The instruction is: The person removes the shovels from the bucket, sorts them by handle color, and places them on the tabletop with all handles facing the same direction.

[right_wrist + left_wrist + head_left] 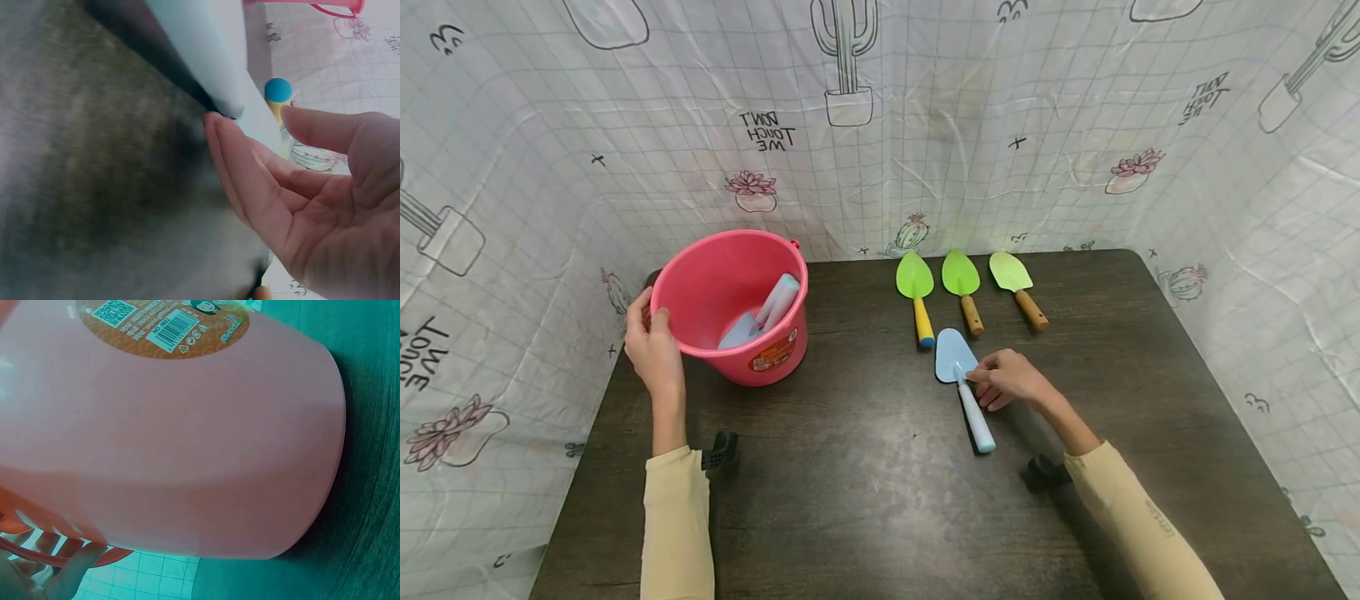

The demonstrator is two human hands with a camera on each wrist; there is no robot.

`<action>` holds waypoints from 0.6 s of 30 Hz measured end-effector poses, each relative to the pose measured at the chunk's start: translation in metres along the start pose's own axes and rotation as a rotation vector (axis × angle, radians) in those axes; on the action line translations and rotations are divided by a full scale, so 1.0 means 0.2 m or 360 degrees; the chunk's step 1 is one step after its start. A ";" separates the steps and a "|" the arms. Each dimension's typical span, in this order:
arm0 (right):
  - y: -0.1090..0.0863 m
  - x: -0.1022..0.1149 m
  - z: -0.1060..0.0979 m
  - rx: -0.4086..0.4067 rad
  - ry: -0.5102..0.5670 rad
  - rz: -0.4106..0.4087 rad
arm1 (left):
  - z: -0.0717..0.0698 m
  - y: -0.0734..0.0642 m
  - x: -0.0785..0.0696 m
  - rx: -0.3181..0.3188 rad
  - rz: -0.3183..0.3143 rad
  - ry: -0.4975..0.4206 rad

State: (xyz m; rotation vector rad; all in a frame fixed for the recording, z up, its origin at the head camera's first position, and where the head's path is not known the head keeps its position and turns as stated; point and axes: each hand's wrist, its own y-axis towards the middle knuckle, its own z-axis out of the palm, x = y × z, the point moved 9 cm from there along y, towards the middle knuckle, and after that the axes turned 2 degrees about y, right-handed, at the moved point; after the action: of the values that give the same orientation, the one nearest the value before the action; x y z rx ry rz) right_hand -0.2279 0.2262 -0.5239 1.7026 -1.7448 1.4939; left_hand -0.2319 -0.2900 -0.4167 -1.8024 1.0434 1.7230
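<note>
Left hand on bucket rim, right hand at blue trowel

Left hand pinches the near-left rim of the pink bucket, thumb on one side, fingers on the other. Bucket stands upright on the dark table; light-blue tools lie inside, at its right side.

Right hand: fingers close together, slightly bent, thumb apart from them. Fingertips at the neck of the blue trowel; firm contact, can't tell. Trowel is on the table, right of the bucket, blade pointing away from the person.

Behind it, three green trowels in a row: yellow handle, two wooden handles.
</note>
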 end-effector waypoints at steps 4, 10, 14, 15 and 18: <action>0.00 0.05 -0.05 -0.0067 -0.0017 -0.0088 | 0.00 0.00 0.01 -0.0011 -0.0018 0.0013; 0.00 0.16 -0.09 -0.0184 0.0016 -0.0224 | 0.00 0.01 0.01 -0.0015 -0.0008 0.0011; -0.02 0.25 -0.09 -0.0244 0.0029 -0.0313 | 0.00 0.00 -0.01 -0.0016 0.0024 0.0009; -0.02 0.28 -0.10 -0.0252 0.0042 -0.0333 | 0.00 0.00 -0.01 -0.0017 0.0030 0.0007; -0.03 0.36 -0.09 -0.0253 0.0052 -0.0399 | 0.00 0.00 -0.01 -0.0010 0.0042 0.0002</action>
State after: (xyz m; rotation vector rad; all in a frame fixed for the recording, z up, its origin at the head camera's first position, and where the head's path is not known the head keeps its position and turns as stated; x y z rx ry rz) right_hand -0.2504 0.2009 -0.4571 1.7302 -1.5230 1.2342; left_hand -0.2315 -0.2895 -0.4148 -1.8017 1.0678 1.7428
